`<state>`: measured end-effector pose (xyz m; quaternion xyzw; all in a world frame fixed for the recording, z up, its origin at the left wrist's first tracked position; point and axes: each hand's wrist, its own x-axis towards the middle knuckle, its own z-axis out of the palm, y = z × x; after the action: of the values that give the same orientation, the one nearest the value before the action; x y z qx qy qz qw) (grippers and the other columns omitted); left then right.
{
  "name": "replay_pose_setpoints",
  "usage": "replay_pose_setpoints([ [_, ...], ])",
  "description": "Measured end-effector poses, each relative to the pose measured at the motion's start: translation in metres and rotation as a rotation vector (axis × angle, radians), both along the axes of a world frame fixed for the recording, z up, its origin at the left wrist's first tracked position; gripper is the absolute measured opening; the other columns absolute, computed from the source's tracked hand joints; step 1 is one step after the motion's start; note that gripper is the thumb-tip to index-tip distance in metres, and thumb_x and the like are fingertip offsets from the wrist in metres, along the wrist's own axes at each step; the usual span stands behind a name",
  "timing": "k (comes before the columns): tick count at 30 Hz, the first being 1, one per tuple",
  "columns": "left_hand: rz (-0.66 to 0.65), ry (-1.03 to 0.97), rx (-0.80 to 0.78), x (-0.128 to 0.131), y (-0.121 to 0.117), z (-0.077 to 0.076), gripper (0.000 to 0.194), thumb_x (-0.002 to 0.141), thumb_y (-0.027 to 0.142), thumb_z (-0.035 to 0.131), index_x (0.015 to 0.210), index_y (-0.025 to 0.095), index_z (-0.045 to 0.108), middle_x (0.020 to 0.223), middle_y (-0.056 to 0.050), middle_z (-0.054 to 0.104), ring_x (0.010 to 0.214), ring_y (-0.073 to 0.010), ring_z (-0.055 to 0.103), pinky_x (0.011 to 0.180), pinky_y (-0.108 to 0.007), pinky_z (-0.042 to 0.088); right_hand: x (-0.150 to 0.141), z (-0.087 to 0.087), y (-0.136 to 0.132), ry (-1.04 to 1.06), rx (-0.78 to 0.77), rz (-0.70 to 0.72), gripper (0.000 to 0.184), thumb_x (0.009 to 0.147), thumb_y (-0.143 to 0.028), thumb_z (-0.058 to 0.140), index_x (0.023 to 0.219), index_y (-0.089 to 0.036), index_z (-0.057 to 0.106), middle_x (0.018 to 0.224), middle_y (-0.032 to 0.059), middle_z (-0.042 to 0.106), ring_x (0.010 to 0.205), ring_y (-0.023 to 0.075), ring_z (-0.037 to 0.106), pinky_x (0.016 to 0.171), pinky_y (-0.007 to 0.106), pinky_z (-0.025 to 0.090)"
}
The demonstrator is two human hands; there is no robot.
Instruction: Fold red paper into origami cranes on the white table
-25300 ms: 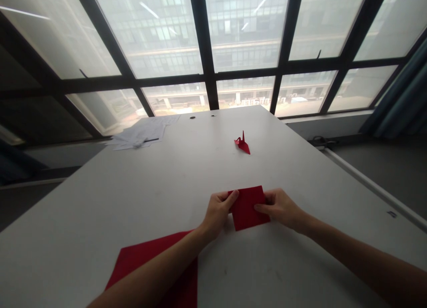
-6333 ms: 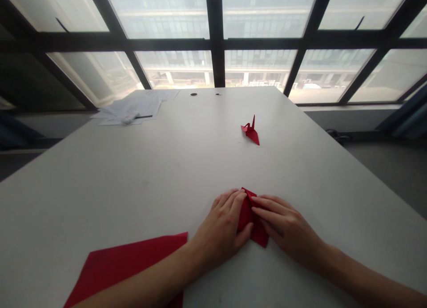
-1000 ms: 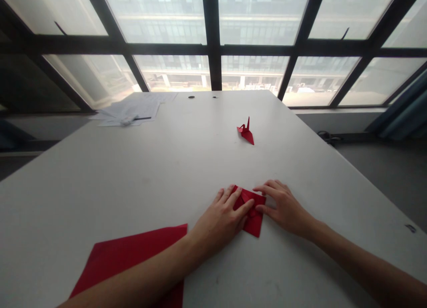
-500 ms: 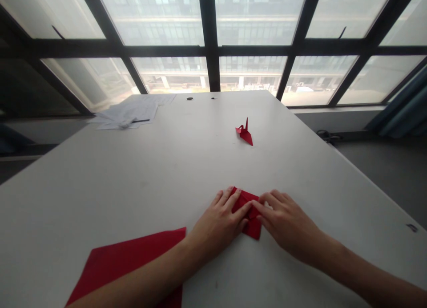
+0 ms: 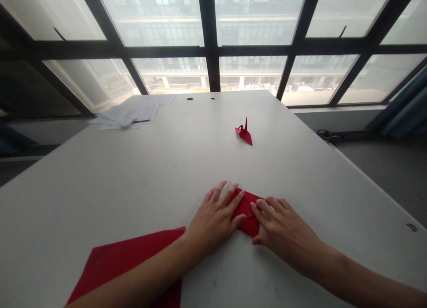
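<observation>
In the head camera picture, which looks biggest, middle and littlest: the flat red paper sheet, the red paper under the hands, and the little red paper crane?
1. Flat red paper sheet, though it lies nearest the camera.
2. Folded red paper, partly covered by the left hand and right hand.
3. Red paper crane, though it sits farthest away.

Left hand [image 5: 213, 214] and right hand [image 5: 283, 230] press flat on a folded red paper [image 5: 247, 212] on the white bench [image 5: 133, 174]; a red paper crane [image 5: 244, 133] stands beyond.
</observation>
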<state>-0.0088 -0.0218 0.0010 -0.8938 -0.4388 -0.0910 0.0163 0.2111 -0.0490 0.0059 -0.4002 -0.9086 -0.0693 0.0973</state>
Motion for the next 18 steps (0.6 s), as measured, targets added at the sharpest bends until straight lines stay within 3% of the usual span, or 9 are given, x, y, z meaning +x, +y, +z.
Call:
replay_pose_setpoints([
  [8,0.158,-0.045,0.053,-0.008,0.011,-0.002,0.054,0.101,0.043,0.042,0.146,0.013,0.045,0.153,-0.016,0.043,0.143,-0.0347,0.033,0.112,-0.053,0.036,-0.001,0.000,0.001,0.029,0.005,0.000,0.067,0.074,-0.059,0.076,0.120,-0.013,0.063,0.115,0.0156,0.066,0.103,0.0344,0.059,0.084,0.050,0.049],
  [11,0.070,-0.038,0.061,-0.005,0.007,0.004,0.055,0.102,0.042,0.038,0.151,0.017,0.037,0.158,-0.012,0.035,0.148,-0.0319,0.026,0.116,-0.052,0.031,-0.002,-0.001,0.002,0.017,-0.001,0.001,0.068,0.071,-0.058,0.078,0.119,-0.012,0.064,0.114,0.0155,0.066,0.103,0.0345,0.059,0.085,0.050,0.049],
  [14,-0.121,0.014,0.004,-0.001,0.000,0.006,0.065,0.098,0.058,0.039,0.153,0.023,0.034,0.159,-0.007,0.034,0.149,-0.0321,0.023,0.117,-0.056,0.026,-0.002,0.000,0.002,0.005,-0.004,-0.006,0.068,0.071,-0.057,0.079,0.119,-0.012,0.064,0.111,0.0150,0.067,0.102,0.0338,0.059,0.086,0.050,0.048],
  [18,-0.004,0.017,-0.004,-0.002,-0.002,-0.002,0.069,0.097,0.062,0.037,0.150,0.018,0.039,0.156,-0.010,0.040,0.147,-0.0364,0.026,0.115,-0.061,0.026,-0.003,0.001,0.001,-0.013,-0.013,-0.012,0.066,0.072,-0.058,0.078,0.116,-0.012,0.065,0.113,0.0155,0.067,0.103,0.0340,0.059,0.087,0.050,0.048],
])
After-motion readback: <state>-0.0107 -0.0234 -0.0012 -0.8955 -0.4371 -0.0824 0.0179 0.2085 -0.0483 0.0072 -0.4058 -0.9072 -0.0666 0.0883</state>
